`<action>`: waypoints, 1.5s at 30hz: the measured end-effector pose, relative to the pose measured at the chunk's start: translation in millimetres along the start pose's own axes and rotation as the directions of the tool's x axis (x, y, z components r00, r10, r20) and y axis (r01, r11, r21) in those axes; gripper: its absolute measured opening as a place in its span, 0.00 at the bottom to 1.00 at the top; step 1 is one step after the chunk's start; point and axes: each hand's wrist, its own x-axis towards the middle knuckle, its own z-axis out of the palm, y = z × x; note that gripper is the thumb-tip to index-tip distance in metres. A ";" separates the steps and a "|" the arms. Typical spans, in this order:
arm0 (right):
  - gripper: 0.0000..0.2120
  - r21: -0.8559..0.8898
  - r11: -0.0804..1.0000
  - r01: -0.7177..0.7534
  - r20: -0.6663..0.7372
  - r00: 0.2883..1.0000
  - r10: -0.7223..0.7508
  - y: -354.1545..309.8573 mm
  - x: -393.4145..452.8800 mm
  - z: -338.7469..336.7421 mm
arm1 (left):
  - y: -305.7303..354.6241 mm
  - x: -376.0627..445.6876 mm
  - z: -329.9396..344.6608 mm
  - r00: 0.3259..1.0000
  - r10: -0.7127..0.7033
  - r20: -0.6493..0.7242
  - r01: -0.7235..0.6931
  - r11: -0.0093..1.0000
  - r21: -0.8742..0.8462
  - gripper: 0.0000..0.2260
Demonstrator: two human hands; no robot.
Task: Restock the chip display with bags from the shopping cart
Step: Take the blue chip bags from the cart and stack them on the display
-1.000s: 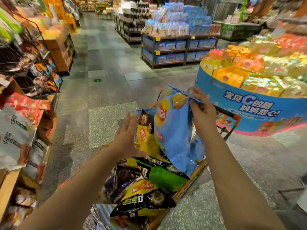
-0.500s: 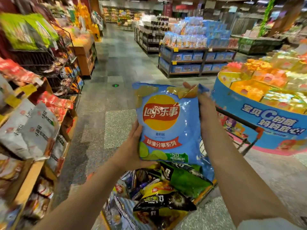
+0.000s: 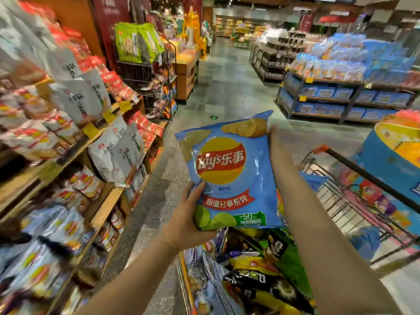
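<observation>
I hold a large blue Lay's chip bag upright in front of me, above the shopping cart. My left hand grips its bottom left corner, thumb on the front. My right hand holds the bag's upper right edge, its fingers mostly hidden behind the bag. The cart below holds several more chip bags, black, yellow and green. The chip display, wooden shelves stacked with snack bags, runs along my left.
A wire rack with green bags stands further along the left. A round blue promo stand sits at the right behind the cart handle. Blue shelving lies across the grey tiled aisle ahead.
The blue bag came up out of the cart and turned face-on; my left hand went from open in the air to gripping its bottom corner. My view swung left toward the shelves.
</observation>
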 end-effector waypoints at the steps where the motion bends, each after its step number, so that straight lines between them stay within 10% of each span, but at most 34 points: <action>1: 0.18 -0.007 1.000 -0.006 0.032 0.999 0.006 2.4 -4.2 7.5 | 0.9 -6.2 -8.1 1.000 -0.005 -0.022 0.006 0.999 0.032 0.45; 8: 0.18 0.015 0.996 0.091 0.280 0.956 -0.091 37.2 -48.9 49.9 | 9.3 -58.9 -61.2 0.951 -0.233 -0.203 0.257 0.962 0.097 0.44; 15: 0.32 -0.086 0.954 0.287 0.688 0.710 -0.151 65.8 -110.3 90.2 | 16.9 -110.6 -115.6 0.922 -0.329 -0.203 0.369 0.905 0.211 0.44; 33: 0.35 0.122 0.951 0.284 0.927 0.309 -0.211 56.0 -203.8 104.0 | 185.6 -209.9 -124.1 0.755 -0.457 -0.470 0.643 0.658 0.392 0.46; 45: 0.35 0.184 0.968 0.169 0.981 -0.092 -0.170 69.8 -346.3 110.7 | 313.5 -346.3 -77.1 0.445 -0.390 -0.806 0.870 0.401 0.287 0.40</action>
